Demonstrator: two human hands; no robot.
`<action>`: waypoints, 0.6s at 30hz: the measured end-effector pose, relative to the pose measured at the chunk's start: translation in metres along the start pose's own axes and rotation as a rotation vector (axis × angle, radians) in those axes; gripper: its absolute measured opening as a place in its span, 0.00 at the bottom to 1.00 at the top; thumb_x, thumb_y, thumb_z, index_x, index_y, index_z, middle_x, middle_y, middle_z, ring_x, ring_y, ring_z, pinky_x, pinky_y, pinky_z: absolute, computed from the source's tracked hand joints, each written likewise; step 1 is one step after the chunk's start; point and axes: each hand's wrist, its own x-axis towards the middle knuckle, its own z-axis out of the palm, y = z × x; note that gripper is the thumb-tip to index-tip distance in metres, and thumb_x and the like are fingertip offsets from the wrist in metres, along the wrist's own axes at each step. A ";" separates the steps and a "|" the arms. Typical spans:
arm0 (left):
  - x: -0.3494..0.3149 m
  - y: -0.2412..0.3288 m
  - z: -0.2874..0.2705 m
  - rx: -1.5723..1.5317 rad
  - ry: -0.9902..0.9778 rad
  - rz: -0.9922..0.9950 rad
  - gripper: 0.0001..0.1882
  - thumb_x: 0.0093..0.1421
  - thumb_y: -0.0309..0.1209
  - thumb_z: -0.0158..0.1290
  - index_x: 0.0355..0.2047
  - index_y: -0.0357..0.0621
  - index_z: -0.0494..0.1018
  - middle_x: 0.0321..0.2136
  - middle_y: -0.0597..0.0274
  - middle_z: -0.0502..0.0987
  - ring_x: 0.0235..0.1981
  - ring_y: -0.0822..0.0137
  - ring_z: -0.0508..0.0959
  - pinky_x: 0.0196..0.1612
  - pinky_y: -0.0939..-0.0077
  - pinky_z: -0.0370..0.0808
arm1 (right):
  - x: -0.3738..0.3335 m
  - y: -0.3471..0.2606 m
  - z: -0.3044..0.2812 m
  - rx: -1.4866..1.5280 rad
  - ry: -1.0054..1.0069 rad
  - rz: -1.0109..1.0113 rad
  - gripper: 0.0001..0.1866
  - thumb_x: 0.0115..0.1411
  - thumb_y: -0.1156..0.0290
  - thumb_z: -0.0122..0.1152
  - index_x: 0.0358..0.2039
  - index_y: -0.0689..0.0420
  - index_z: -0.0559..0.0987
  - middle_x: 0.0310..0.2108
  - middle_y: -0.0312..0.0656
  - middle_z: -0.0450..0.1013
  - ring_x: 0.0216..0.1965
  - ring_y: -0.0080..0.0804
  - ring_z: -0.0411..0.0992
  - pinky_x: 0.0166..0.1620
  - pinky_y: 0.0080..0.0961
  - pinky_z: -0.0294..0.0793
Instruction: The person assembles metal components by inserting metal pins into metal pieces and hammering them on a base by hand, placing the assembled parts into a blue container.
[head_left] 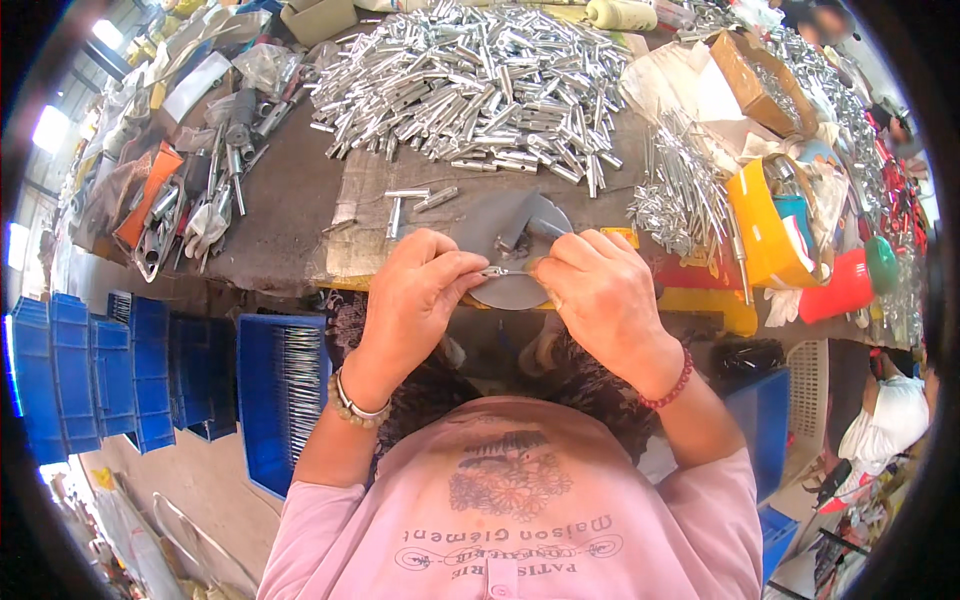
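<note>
Between my hands, near the front edge of the table, is a thin metal rod with a small silver fitting [494,271]. The thumb and forefinger of my left hand [412,295] pinch the fitting at its left end. My right hand [607,297] has its fingers closed round the rod's other end, which they partly hide. Just behind and below my fingers lies a grey round disc [508,293] with a dark grey flap [490,222] on it. A few loose silver tubes [437,198] rest on the table beyond my left hand.
A large heap of silver tubes [480,85] covers the table's far middle. Thin rods [682,185] lie to the right, beside a yellow container [762,230] and a red cup [838,288]. At lower left, a blue crate [262,470] holds thin rods near stacked blue crates [115,370].
</note>
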 end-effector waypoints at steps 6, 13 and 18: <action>-0.002 0.004 0.004 0.022 -0.027 -0.019 0.10 0.58 0.21 0.68 0.41 0.42 0.86 0.35 0.56 0.77 0.37 0.55 0.79 0.41 0.66 0.77 | 0.002 -0.001 0.007 -0.013 -0.016 -0.029 0.03 0.57 0.73 0.64 0.32 0.52 0.83 0.35 0.37 0.72 0.41 0.38 0.75 0.46 0.37 0.74; -0.005 0.006 0.002 0.056 -0.006 -0.018 0.10 0.57 0.24 0.70 0.41 0.45 0.85 0.33 0.57 0.76 0.36 0.53 0.79 0.39 0.62 0.77 | -0.006 0.029 -0.011 -0.044 0.131 0.115 0.04 0.57 0.74 0.68 0.34 0.53 0.85 0.35 0.39 0.76 0.41 0.41 0.78 0.45 0.39 0.79; -0.006 0.003 0.006 0.028 0.021 0.027 0.13 0.56 0.22 0.71 0.42 0.45 0.85 0.34 0.57 0.76 0.36 0.53 0.79 0.39 0.61 0.77 | -0.029 0.079 -0.046 -0.195 0.095 0.369 0.05 0.57 0.75 0.70 0.34 0.53 0.88 0.36 0.41 0.79 0.40 0.45 0.81 0.43 0.41 0.81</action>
